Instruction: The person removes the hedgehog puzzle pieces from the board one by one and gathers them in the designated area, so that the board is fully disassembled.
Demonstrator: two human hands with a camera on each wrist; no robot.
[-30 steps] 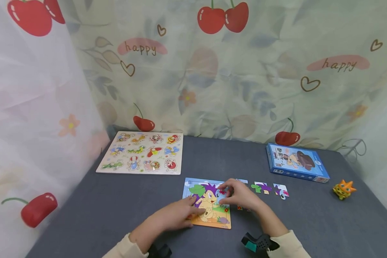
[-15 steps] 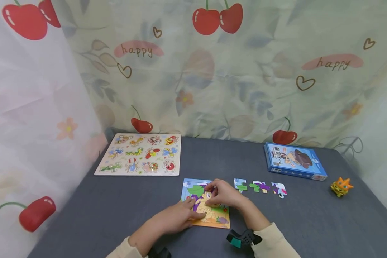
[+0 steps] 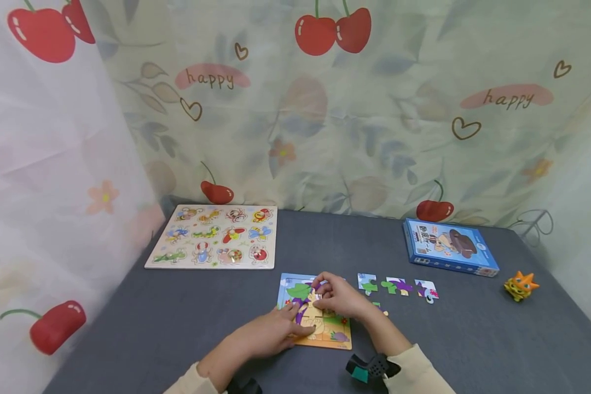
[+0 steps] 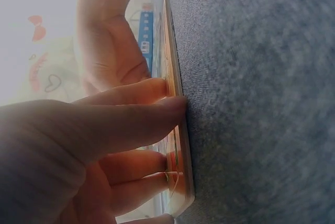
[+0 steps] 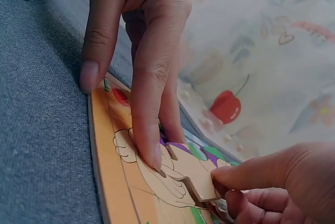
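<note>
- I see the left hand lying with fingers nearly straight, fingertips on the puzzle board and thumb against its near edge.
- My right hand is narrow, pinching a pale puzzle piece between thumb and fingers; I cannot tell whether the piece is seated.
- The puzzle board carries a hedgehog picture inside its frame and lies on the counter under both hands, the held piece just beside the left fingertips.
- Loose pieces lie beyond and to the right of the right hand, some partly hidden by it.
- Farther out, I see an insect board beyond the left hand, with a blue box and an orange-topped figure well right of the right hand.
</note>
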